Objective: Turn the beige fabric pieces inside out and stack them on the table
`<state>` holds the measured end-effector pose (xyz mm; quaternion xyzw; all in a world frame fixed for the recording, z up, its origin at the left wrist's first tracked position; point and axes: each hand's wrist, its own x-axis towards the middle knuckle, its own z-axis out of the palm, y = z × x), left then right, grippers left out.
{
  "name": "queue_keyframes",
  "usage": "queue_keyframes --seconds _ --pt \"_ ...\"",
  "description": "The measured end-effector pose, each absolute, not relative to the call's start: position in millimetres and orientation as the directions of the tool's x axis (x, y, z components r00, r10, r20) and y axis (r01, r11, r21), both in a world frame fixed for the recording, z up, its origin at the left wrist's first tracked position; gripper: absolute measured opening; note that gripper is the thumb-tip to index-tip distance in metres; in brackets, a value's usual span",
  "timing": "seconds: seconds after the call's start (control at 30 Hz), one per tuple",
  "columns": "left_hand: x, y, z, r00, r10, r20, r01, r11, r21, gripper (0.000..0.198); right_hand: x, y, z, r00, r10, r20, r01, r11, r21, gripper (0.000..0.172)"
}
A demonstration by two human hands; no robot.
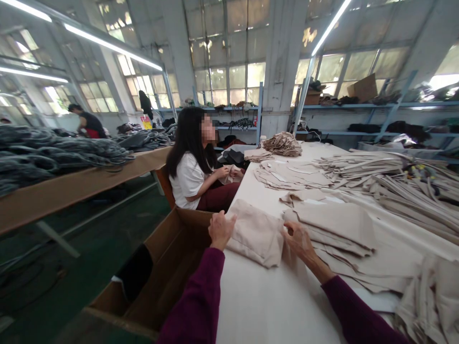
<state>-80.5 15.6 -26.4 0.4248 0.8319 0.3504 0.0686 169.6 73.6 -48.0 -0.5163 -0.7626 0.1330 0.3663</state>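
A small folded stack of beige fabric pieces [255, 232] lies on the white table [272, 301] in front of me. My left hand [220, 230] grips its left edge, thumb on top. My right hand [300, 242] holds its right edge, fingers curled against the cloth. Both my sleeves are dark purple. Just right of the stack lies a larger layered pile of beige cut pieces [333, 224].
An open cardboard box [161, 277] stands at the table's left edge. A seated person in a white shirt [190, 177] handles cloth further along. More beige stacks [394, 181] cover the table's far and right side. A long brown table with dark bundles [53, 157] runs at left.
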Motion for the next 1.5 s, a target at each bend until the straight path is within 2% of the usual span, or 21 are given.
queue_keyframes --seconds 0.13,0.23,0.4,0.53,0.6,0.7,0.8,0.9,0.97,1.13,1.17,1.23,1.33,1.4,1.5 --pt "-67 6 -32 -0.554 0.812 0.184 0.811 0.475 0.341 0.043 168 66 -47 -0.225 0.923 0.311 0.726 0.371 -0.578 0.024" --pt "-68 3 -36 -0.564 0.794 0.229 0.820 0.505 0.269 0.033 163 58 -40 -0.217 0.942 0.257 0.772 0.327 -0.545 0.022" --pt "-69 6 -39 -0.536 0.801 0.266 0.836 0.458 0.303 0.030 150 37 -38 -0.197 0.951 0.238 0.832 0.290 -0.473 0.019" --pt "-69 -1 -40 -0.522 0.794 0.311 0.848 0.443 0.291 0.030 149 10 -46 -0.154 0.938 0.310 0.878 0.274 -0.393 0.029" --pt "-72 -3 -39 -0.552 0.800 0.235 0.820 0.470 0.325 0.031 149 -1 -47 -0.142 0.934 0.327 0.897 0.261 -0.357 0.035" --pt "-71 -2 -29 -0.476 0.866 0.154 0.841 0.397 0.366 0.032 145 -10 -40 -0.161 0.930 0.331 0.913 0.268 -0.309 0.046" --pt "-63 -11 -16 -0.407 0.904 0.133 0.861 0.331 0.387 0.031 139 -12 -26 -0.243 0.919 0.311 0.904 0.330 -0.271 0.055" --pt "-63 -30 -9 -0.343 0.919 0.196 0.905 0.267 0.331 0.035 134 -14 -22 -0.385 0.892 0.237 0.865 0.438 -0.245 0.057" --pt "-71 -43 -7 -0.320 0.923 0.214 0.927 0.258 0.273 0.034 133 -15 -28 -0.473 0.865 0.169 0.831 0.501 -0.242 0.051" --pt "-77 -57 6 -0.317 0.915 0.252 0.942 0.272 0.197 0.032 132 -8 -49 -0.531 0.840 0.113 0.809 0.542 -0.225 0.052" --pt "-70 -53 9 -0.279 0.916 0.287 0.954 0.232 0.190 0.033 132 -7 -52 -0.529 0.842 0.109 0.816 0.540 -0.209 0.052" --pt "-54 -38 9 -0.073 0.937 0.342 0.986 0.016 0.166 0.036 131 -5 -56 -0.516 0.850 0.107 0.834 0.527 -0.165 0.052" --pt "-39 -13 -8 0.163 0.941 0.295 0.959 -0.222 0.176 0.037 130 -5 -60 -0.491 0.863 0.116 0.857 0.503 -0.113 0.053" --pt "-44 0 -26 0.126 0.960 0.251 0.958 -0.184 0.219 0.042 130 -6 -62 -0.473 0.873 0.120 0.870 0.485 -0.093 0.054" --pt "-63 9 -48 -0.060 0.970 0.236 0.963 -0.006 0.268 0.047 129 -8 -65 -0.449 0.881 0.151 0.883 0.463 -0.078 0.052"
